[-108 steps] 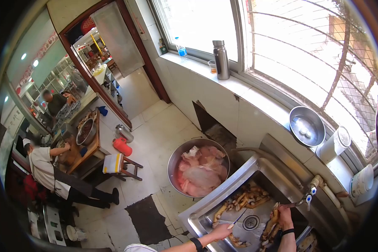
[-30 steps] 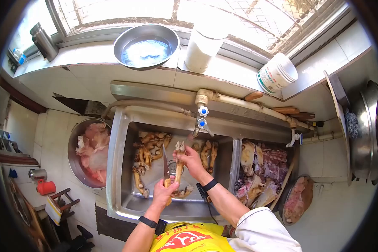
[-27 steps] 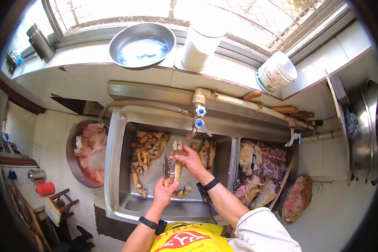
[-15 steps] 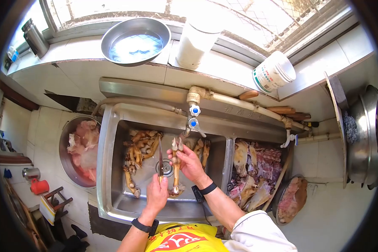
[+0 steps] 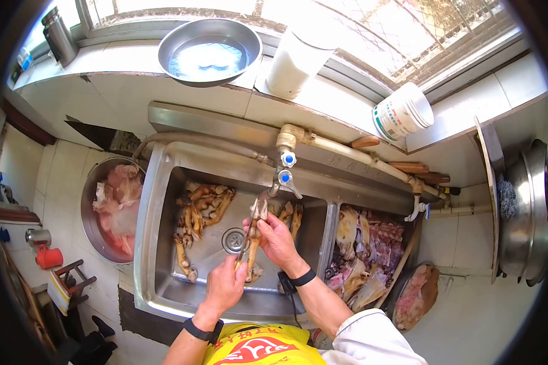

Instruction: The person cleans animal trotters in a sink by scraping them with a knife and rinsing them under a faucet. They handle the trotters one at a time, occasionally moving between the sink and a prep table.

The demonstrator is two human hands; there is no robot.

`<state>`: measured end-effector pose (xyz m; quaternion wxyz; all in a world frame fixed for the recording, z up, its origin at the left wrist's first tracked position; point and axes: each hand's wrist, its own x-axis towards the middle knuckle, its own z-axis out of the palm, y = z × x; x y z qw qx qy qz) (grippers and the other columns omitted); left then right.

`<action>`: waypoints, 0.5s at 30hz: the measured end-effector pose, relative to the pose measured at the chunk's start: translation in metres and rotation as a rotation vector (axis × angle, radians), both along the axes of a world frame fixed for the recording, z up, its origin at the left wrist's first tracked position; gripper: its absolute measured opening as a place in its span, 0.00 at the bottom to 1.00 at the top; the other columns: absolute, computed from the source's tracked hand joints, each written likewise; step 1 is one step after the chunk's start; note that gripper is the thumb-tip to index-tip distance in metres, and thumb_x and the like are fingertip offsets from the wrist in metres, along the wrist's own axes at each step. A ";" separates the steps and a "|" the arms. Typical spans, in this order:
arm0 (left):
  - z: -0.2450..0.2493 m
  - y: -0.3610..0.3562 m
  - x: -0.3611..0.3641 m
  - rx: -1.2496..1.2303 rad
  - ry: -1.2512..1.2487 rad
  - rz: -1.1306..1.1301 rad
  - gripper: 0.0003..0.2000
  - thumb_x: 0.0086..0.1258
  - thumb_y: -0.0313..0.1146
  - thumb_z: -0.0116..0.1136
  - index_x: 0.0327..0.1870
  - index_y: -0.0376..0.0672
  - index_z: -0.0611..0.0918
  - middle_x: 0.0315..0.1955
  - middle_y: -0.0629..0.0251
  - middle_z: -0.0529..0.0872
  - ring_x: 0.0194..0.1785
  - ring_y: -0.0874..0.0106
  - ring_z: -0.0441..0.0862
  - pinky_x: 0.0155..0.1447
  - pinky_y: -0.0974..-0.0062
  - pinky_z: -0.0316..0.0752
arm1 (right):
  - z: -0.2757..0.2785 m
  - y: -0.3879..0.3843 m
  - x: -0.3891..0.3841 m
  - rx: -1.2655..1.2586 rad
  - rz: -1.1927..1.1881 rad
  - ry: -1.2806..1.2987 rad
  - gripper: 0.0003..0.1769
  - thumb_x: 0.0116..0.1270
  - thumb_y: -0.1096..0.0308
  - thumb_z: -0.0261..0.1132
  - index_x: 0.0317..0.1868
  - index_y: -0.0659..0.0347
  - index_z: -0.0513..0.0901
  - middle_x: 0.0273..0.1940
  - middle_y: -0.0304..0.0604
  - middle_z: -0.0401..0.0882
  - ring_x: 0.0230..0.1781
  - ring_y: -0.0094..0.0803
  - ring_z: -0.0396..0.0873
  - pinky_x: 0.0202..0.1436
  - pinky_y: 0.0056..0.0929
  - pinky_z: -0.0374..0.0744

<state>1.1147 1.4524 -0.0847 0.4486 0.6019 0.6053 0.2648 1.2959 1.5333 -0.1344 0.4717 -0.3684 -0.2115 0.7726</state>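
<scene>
Over the left basin of the steel sink, my right hand grips an upright trotter, its pale hoof end up near the faucet. My left hand is closed round the handle of a knife. The blade points upward and lies along the left side of the trotter; whether it cuts in cannot be seen. A pile of browned trotters rests at the basin's left. More trotters lie to the right, partly behind my right hand.
The right basin holds skin-on meat pieces and bones. A faucet stands over the sink. Left of it sits a bowl of pale meat; a large meat piece lies at right. A water basin and a white bucket line the sill.
The knife has moved right, from standing apart from the trotter to lying against it. My left hand has come closer to my right. The camera view has shifted slightly.
</scene>
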 end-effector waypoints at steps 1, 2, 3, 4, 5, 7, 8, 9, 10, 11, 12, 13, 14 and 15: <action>0.000 0.000 0.000 0.002 0.011 -0.015 0.14 0.80 0.39 0.56 0.55 0.37 0.78 0.36 0.43 0.87 0.40 0.39 0.85 0.42 0.46 0.78 | 0.001 -0.001 0.001 -0.004 -0.002 0.002 0.19 0.82 0.64 0.62 0.67 0.63 0.75 0.56 0.42 0.83 0.51 0.27 0.82 0.58 0.34 0.83; 0.000 -0.001 0.001 0.002 0.010 -0.014 0.14 0.80 0.39 0.56 0.55 0.37 0.78 0.36 0.43 0.87 0.40 0.39 0.85 0.42 0.46 0.78 | 0.002 -0.001 0.001 -0.007 -0.005 0.004 0.19 0.82 0.64 0.62 0.67 0.63 0.75 0.57 0.43 0.83 0.52 0.28 0.82 0.59 0.35 0.83; 0.000 -0.001 0.001 -0.015 0.011 -0.011 0.14 0.80 0.39 0.56 0.56 0.38 0.78 0.36 0.43 0.87 0.40 0.39 0.85 0.42 0.46 0.78 | 0.003 -0.001 0.002 -0.006 -0.004 0.003 0.19 0.82 0.64 0.62 0.67 0.63 0.75 0.57 0.43 0.83 0.52 0.28 0.82 0.59 0.35 0.83; -0.001 -0.002 0.001 -0.033 0.011 -0.009 0.14 0.80 0.39 0.56 0.56 0.38 0.78 0.36 0.43 0.87 0.40 0.39 0.85 0.42 0.46 0.78 | 0.004 -0.002 0.003 0.001 -0.002 0.017 0.20 0.82 0.64 0.62 0.67 0.64 0.75 0.57 0.43 0.83 0.52 0.28 0.82 0.60 0.35 0.83; -0.001 -0.003 0.001 -0.034 0.009 -0.008 0.14 0.80 0.39 0.56 0.56 0.38 0.78 0.36 0.43 0.87 0.40 0.39 0.85 0.42 0.46 0.78 | 0.004 -0.003 0.004 0.008 0.000 0.031 0.20 0.82 0.64 0.62 0.67 0.65 0.75 0.57 0.43 0.83 0.53 0.29 0.82 0.60 0.36 0.83; -0.002 -0.003 -0.001 -0.030 0.010 -0.021 0.14 0.80 0.39 0.56 0.56 0.37 0.78 0.36 0.42 0.87 0.40 0.39 0.85 0.41 0.46 0.78 | 0.002 -0.004 0.007 0.006 0.011 0.040 0.20 0.82 0.64 0.62 0.67 0.65 0.75 0.57 0.43 0.83 0.53 0.29 0.82 0.61 0.36 0.82; -0.003 -0.004 -0.001 -0.030 0.009 -0.020 0.14 0.80 0.39 0.56 0.56 0.37 0.78 0.36 0.42 0.87 0.40 0.39 0.85 0.41 0.46 0.78 | -0.001 -0.005 0.008 0.003 0.021 0.050 0.21 0.82 0.64 0.62 0.68 0.65 0.75 0.56 0.42 0.82 0.53 0.29 0.82 0.61 0.36 0.82; -0.003 -0.005 -0.002 -0.029 0.003 -0.024 0.14 0.80 0.38 0.56 0.56 0.37 0.78 0.36 0.42 0.87 0.40 0.39 0.85 0.41 0.46 0.78 | -0.003 -0.006 0.009 0.004 0.021 0.049 0.21 0.82 0.64 0.62 0.68 0.65 0.75 0.56 0.42 0.82 0.53 0.29 0.82 0.61 0.36 0.82; -0.003 -0.006 -0.002 -0.028 -0.004 -0.027 0.14 0.80 0.38 0.57 0.56 0.37 0.78 0.36 0.42 0.87 0.40 0.39 0.85 0.41 0.46 0.78 | -0.005 -0.006 0.010 0.016 0.027 0.049 0.21 0.82 0.63 0.62 0.68 0.64 0.74 0.57 0.45 0.83 0.55 0.31 0.82 0.62 0.38 0.82; -0.004 -0.006 -0.002 -0.027 -0.004 -0.026 0.14 0.80 0.38 0.57 0.56 0.37 0.78 0.36 0.42 0.87 0.40 0.39 0.85 0.41 0.46 0.78 | -0.006 -0.006 0.010 0.027 0.034 0.050 0.22 0.82 0.63 0.62 0.69 0.63 0.74 0.58 0.47 0.83 0.56 0.32 0.82 0.64 0.40 0.81; -0.004 -0.007 -0.002 -0.020 -0.010 -0.023 0.14 0.79 0.38 0.57 0.56 0.37 0.78 0.36 0.42 0.87 0.40 0.39 0.85 0.41 0.46 0.78 | -0.007 -0.008 0.010 0.028 0.035 0.050 0.22 0.82 0.63 0.62 0.69 0.63 0.74 0.58 0.47 0.83 0.56 0.32 0.82 0.64 0.40 0.81; -0.004 -0.007 -0.002 -0.013 -0.016 -0.020 0.14 0.79 0.37 0.57 0.56 0.37 0.78 0.36 0.42 0.87 0.40 0.39 0.85 0.41 0.46 0.78 | -0.007 -0.008 0.009 0.036 0.023 0.038 0.22 0.82 0.63 0.63 0.69 0.63 0.74 0.58 0.47 0.83 0.56 0.32 0.82 0.63 0.39 0.81; -0.004 -0.007 -0.003 -0.009 -0.016 -0.020 0.14 0.79 0.37 0.57 0.56 0.37 0.78 0.36 0.42 0.87 0.40 0.39 0.85 0.41 0.46 0.78 | -0.006 -0.008 0.008 0.046 0.011 0.025 0.22 0.81 0.63 0.63 0.69 0.63 0.74 0.58 0.47 0.83 0.56 0.32 0.82 0.62 0.39 0.81; -0.004 -0.008 -0.003 -0.015 -0.013 -0.029 0.14 0.79 0.37 0.57 0.56 0.37 0.78 0.36 0.42 0.87 0.40 0.39 0.84 0.42 0.46 0.78 | -0.005 -0.007 0.009 0.050 0.011 0.025 0.22 0.81 0.63 0.63 0.69 0.63 0.74 0.58 0.47 0.83 0.56 0.32 0.82 0.62 0.39 0.81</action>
